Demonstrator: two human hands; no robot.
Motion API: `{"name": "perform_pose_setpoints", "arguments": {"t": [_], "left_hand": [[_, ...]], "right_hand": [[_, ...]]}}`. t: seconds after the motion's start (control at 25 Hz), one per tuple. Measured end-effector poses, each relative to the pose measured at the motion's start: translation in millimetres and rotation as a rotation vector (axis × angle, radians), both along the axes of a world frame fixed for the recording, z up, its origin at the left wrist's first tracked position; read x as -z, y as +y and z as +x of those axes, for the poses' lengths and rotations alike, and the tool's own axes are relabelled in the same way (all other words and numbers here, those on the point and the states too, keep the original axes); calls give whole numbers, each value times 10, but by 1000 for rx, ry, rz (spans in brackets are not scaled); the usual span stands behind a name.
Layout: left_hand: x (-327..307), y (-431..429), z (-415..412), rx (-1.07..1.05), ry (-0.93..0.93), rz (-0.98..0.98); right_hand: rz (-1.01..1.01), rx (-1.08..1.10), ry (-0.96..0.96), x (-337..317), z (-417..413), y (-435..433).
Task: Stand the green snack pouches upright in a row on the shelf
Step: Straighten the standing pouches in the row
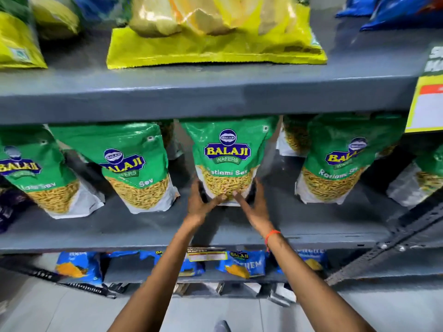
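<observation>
Several green Balaji snack pouches stand in a row on the grey middle shelf (119, 226). The centre pouch (227, 152) stands upright and faces me. My left hand (200, 203) grips its lower left corner and my right hand (254, 202) grips its lower right corner, thumbs meeting on its front near the base. To the left stand a leaning pouch (134, 164) and another at the far left (36, 171). On the right a pouch (335, 168) leans slightly left, with more pouches behind it and one at the far right edge (429, 173).
The shelf above (191, 99) overhangs the pouch tops and carries large yellow bags (215, 49). Blue snack bags (244, 264) lie on the shelf below. A yellow price sign (429, 104) hangs at the right. A slotted metal upright (395, 238) runs diagonally at right.
</observation>
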State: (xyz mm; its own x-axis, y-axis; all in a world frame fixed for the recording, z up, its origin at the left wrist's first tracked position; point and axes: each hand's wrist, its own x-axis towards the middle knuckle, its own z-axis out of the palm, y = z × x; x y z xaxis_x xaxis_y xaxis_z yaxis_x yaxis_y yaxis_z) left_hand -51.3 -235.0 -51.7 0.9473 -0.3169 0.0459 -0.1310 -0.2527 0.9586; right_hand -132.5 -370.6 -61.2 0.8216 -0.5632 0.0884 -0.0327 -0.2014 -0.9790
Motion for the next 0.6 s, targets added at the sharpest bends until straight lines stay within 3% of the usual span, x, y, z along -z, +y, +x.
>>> {"name": "perform_pose_setpoints", "arguments": {"t": [0.12,0.44,0.6], "left_hand": [[16,46,117,82,7,36],[-58,-37,-157,113,108,-125],[-136,27,-296,-32,40,-138]], "right_hand": [[25,7,19,-2,3,15],[5,9,-8,-7,-186,-101],[-156,250,-100,-180,-271,71]]}}
